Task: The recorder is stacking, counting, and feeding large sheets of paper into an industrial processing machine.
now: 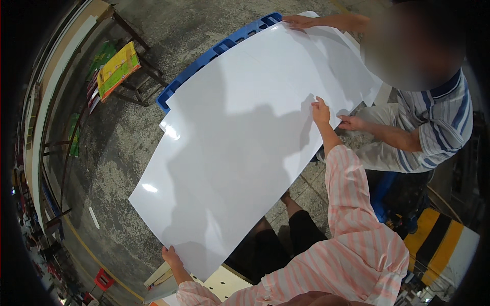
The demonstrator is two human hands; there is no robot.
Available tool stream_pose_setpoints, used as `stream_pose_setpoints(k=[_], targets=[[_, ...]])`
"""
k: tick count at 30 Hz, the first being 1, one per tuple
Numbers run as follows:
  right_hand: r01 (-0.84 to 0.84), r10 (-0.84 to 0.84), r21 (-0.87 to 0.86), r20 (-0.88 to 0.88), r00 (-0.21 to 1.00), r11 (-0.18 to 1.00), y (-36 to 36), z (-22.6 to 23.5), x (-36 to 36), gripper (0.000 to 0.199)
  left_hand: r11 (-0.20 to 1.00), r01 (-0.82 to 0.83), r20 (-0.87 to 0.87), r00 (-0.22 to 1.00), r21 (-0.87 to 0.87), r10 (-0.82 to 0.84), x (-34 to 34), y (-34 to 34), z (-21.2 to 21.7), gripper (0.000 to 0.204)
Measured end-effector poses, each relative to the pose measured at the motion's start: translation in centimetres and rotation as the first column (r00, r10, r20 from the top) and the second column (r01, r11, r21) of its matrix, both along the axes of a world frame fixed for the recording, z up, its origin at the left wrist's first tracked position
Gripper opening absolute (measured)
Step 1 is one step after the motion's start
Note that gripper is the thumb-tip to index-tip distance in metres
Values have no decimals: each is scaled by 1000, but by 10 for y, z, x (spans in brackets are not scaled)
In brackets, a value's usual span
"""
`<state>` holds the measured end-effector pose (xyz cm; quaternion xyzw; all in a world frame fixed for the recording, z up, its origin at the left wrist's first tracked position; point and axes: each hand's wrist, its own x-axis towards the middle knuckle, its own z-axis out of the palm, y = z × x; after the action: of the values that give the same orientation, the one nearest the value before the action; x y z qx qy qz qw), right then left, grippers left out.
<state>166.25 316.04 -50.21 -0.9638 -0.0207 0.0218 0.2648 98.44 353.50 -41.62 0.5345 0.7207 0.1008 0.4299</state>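
A large glossy white sheet (240, 127) lies in front of me, reaching from the lower left to the far right. At its near left edge, my left hand (172, 256) grips the rim, with part of the fingers hidden by the sheet. Over the sheet's right-hand edge is my right hand (321, 110), fingers partly bent and apart, with nothing visible in it. Whether it touches the surface is unclear. A co-worker's one hand (300, 22) rests on the far end of the sheet, and their other hand (351, 123) holds its edge close to my right hand.
A blue plastic pallet (204, 61) shows beneath the sheet's far edge. On a dark stool at the left lies a yellow and green package (118, 70). The co-worker sits at the right, near a yellow-and-black striped block (434, 245). A red plastic stool (104, 280) stands lower left.
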Motion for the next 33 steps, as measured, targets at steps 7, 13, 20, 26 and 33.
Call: stream_pose_setpoints(k=[7,13,20,26,33], targets=[[75,-75,-3,23,997,997,2,2,7,44,1000,14,-46,999,4,-13,17,0,5,9],[-78,66,-245,-57,996,966,10,18,-3,45,1000,-16,-18,1000,10,16,23,-4,13,10],[-77,52,230,113,992,970,1,35,-68,43,992,-106,368,921,-70,125,28,-5,13,16],[-24,74,305,-155,985,952,2,40,-156,36,980,-186,531,824,-77,198,39,-13,28,20],[17,267,536,-449,853,844,46,65,-189,26,960,49,687,708,-276,161,137,-16,40,25]])
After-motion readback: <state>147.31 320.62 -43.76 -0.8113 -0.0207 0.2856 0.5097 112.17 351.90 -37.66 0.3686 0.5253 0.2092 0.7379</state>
